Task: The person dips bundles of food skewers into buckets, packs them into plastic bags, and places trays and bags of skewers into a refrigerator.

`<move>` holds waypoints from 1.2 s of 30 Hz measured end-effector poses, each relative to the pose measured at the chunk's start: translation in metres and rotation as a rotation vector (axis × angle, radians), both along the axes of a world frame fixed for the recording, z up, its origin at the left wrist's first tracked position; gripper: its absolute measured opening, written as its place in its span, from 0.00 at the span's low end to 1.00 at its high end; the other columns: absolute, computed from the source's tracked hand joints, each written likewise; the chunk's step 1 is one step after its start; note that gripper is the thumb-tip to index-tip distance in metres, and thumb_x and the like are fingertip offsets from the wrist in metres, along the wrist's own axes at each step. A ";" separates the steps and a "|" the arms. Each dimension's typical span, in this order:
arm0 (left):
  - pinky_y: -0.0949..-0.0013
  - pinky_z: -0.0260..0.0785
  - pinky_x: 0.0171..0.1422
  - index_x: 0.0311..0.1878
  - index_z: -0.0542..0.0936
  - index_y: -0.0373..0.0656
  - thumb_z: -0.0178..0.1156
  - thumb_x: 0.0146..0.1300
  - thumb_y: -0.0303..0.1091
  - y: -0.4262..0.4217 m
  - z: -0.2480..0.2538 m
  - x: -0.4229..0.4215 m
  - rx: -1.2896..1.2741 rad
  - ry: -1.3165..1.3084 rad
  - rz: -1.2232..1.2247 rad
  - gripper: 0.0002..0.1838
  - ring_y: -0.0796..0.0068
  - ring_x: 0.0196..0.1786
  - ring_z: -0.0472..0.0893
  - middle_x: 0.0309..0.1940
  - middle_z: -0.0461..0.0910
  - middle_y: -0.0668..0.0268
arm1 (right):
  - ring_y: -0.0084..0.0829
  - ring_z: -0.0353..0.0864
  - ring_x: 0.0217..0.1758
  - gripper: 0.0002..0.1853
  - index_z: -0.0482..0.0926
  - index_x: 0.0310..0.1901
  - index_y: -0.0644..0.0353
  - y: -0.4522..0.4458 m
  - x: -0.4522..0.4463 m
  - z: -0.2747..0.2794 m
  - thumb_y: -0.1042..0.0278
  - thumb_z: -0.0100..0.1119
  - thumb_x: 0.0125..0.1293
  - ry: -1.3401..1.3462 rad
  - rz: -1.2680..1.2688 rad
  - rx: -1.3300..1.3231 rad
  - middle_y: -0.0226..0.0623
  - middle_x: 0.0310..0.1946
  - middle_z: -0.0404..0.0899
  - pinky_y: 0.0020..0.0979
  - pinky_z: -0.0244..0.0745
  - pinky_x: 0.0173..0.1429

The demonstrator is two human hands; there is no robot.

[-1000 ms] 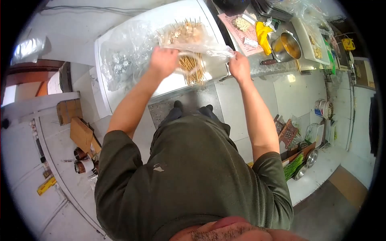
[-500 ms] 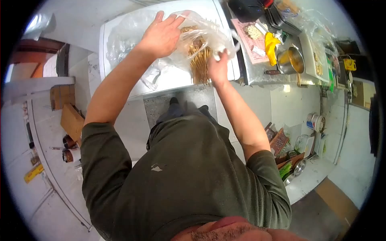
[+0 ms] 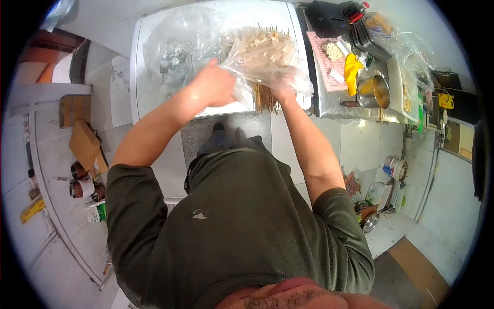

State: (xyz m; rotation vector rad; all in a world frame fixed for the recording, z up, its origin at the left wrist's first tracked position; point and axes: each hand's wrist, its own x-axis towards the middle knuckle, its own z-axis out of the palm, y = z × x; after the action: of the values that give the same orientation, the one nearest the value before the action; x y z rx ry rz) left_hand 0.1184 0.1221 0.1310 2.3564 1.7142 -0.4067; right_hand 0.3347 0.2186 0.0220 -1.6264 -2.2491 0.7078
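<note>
On the white, smooth-topped bench (image 3: pixel 247 9), a crumpled clear bag (image 3: pixel 180 44) with silvery contents lies leftmost. Beside it, the left hand (image 3: pixel 212 86) is closed on gathered film of the skewer bag (image 3: pixel 265 69), glossy and wrinkled, which drapes over thin wooden skewers (image 3: pixel 264 99) bearing pale pieces. The right hand (image 3: pixel 284 88) is at the skewers' right side, its fingers veiled by film; I cannot tell whether they grip. Farther right are a printed pink sheet (image 3: pixel 318 61), yellow cloth (image 3: pixel 352 72), metal pot (image 3: pixel 374 92), yellowish inside, and white tray (image 3: pixel 395 91) holding pale food.
</note>
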 end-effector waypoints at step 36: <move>0.60 0.74 0.48 0.57 0.74 0.34 0.56 0.67 0.42 0.064 -0.171 0.108 -0.166 -2.145 1.425 0.23 0.64 0.46 0.80 0.49 0.78 0.56 | 0.47 0.77 0.54 0.17 0.80 0.48 0.57 0.012 0.002 0.025 0.56 0.50 0.65 -0.240 0.275 -0.031 0.47 0.49 0.80 0.43 0.70 0.57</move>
State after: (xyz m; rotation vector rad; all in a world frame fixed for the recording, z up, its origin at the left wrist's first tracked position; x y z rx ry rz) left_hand 0.2261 0.1865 -0.0405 0.0384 1.1429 1.4190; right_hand 0.3370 0.2311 0.0474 -1.5016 -2.6819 0.6421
